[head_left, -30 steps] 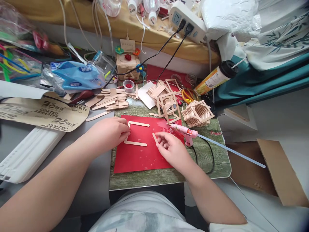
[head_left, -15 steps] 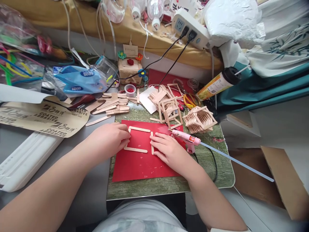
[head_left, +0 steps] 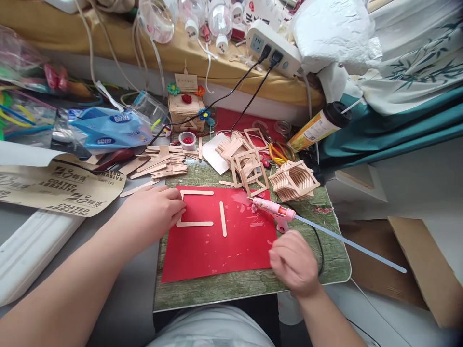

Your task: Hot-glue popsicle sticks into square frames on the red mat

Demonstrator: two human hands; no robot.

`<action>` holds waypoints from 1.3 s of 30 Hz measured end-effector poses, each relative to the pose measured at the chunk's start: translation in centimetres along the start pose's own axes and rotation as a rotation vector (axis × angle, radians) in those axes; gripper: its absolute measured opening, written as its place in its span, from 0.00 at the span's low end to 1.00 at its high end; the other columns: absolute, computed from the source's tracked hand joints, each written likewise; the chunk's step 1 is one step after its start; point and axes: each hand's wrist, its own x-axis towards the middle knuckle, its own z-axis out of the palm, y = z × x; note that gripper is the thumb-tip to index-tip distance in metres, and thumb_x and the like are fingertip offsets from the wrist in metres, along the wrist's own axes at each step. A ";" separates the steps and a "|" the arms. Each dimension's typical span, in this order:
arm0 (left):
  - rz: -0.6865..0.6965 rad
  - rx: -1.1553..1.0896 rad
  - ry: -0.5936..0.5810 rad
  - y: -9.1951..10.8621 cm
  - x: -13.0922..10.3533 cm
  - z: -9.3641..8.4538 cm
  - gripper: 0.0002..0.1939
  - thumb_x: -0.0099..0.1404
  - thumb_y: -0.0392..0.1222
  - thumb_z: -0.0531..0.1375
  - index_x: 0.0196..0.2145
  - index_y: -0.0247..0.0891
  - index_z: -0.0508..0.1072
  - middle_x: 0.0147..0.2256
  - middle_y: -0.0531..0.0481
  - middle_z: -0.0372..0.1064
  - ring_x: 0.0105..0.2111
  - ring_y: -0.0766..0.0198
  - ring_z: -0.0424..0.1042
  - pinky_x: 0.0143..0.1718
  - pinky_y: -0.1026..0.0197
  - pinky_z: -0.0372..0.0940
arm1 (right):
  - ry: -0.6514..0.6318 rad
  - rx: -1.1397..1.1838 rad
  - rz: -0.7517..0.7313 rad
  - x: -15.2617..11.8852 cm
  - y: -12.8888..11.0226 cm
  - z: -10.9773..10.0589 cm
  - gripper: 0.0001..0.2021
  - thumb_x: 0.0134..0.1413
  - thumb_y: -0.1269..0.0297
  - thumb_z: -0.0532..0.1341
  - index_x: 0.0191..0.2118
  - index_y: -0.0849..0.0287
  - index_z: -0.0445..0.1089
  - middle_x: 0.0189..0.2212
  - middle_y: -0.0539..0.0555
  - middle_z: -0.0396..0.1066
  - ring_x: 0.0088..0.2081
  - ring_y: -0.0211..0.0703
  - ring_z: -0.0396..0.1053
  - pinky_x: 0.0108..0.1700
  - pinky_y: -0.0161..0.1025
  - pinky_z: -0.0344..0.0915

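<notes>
On a red sheet (head_left: 202,250), several wooden sticks form a three-sided frame open to the right. Its left side is mostly under my left hand (head_left: 166,208), whose closed fingertips press at that stick. The top stick (head_left: 197,193) and bottom stick (head_left: 196,224) lie nearly parallel. A separate stick (head_left: 223,219) lies upright-angled to the right, untouched. My right hand (head_left: 293,260) is curled at the sheet's right edge, below the pink glue gun (head_left: 274,210); I cannot make out anything in it. The glue gun's tip points left over the sheet.
Loose sticks (head_left: 168,161) are piled behind the sheet. Stick frames (head_left: 249,168) and a stacked hexagonal stick piece (head_left: 294,180) stand at the back right. A drink cup (head_left: 321,125) leans behind them. A long glue stick (head_left: 350,243) juts right from the gun; black cables run behind.
My right hand has let go of the separate stick and drawn back to the right and nearer me, its fingers curling. My left hand remains at the frame's left side. The view has shifted slightly.
</notes>
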 end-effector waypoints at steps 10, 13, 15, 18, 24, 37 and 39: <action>0.325 0.092 0.035 5.7 0.6 2.9 0.17 0.80 0.44 0.53 0.57 0.43 0.79 0.57 0.45 0.78 0.52 0.54 0.75 0.51 0.49 0.64 | 0.203 0.022 0.459 0.5 4.3 0.4 0.25 0.64 0.55 0.68 0.63 0.55 0.66 0.61 0.64 0.69 0.63 0.59 0.70 0.66 0.61 0.68; 0.374 0.136 0.053 7.9 0.6 4.6 0.21 0.80 0.48 0.55 0.61 0.37 0.76 0.61 0.42 0.76 0.58 0.49 0.73 0.54 0.46 0.63 | 0.099 0.090 0.487 2.0 4.5 0.0 0.16 0.63 0.57 0.68 0.53 0.55 0.74 0.53 0.60 0.76 0.55 0.57 0.75 0.61 0.56 0.71; 0.365 0.157 0.049 8.4 0.6 5.3 0.19 0.79 0.49 0.56 0.58 0.38 0.78 0.61 0.43 0.76 0.59 0.49 0.73 0.54 0.45 0.62 | 0.053 0.107 0.520 2.6 4.4 -0.2 0.13 0.63 0.56 0.68 0.50 0.55 0.76 0.49 0.58 0.78 0.52 0.56 0.76 0.58 0.54 0.73; 0.353 0.174 0.047 8.1 0.5 5.7 0.16 0.79 0.46 0.56 0.55 0.41 0.80 0.61 0.45 0.77 0.57 0.51 0.73 0.54 0.45 0.61 | -0.016 0.091 0.555 2.9 4.0 -0.4 0.13 0.65 0.55 0.66 0.51 0.54 0.77 0.46 0.56 0.81 0.48 0.55 0.78 0.55 0.51 0.75; 0.349 0.190 0.039 7.2 -0.2 5.8 0.17 0.79 0.43 0.55 0.57 0.42 0.79 0.64 0.43 0.73 0.60 0.50 0.71 0.54 0.45 0.60 | 0.018 0.069 0.596 1.8 3.3 0.5 0.13 0.67 0.55 0.63 0.50 0.55 0.77 0.40 0.56 0.82 0.42 0.54 0.79 0.44 0.46 0.77; 0.368 0.158 0.098 6.2 -0.1 5.9 0.14 0.77 0.45 0.59 0.55 0.44 0.81 0.61 0.48 0.76 0.57 0.52 0.73 0.53 0.47 0.59 | 0.102 0.407 0.767 2.6 2.3 1.1 0.17 0.63 0.48 0.66 0.46 0.57 0.78 0.41 0.58 0.83 0.36 0.49 0.78 0.42 0.46 0.77; 0.367 0.161 0.088 6.4 -0.1 5.7 0.14 0.78 0.44 0.59 0.54 0.44 0.81 0.61 0.48 0.77 0.57 0.52 0.73 0.53 0.48 0.59 | 0.130 0.435 0.712 3.2 1.4 0.8 0.14 0.64 0.50 0.66 0.45 0.56 0.78 0.42 0.58 0.82 0.36 0.48 0.78 0.41 0.45 0.77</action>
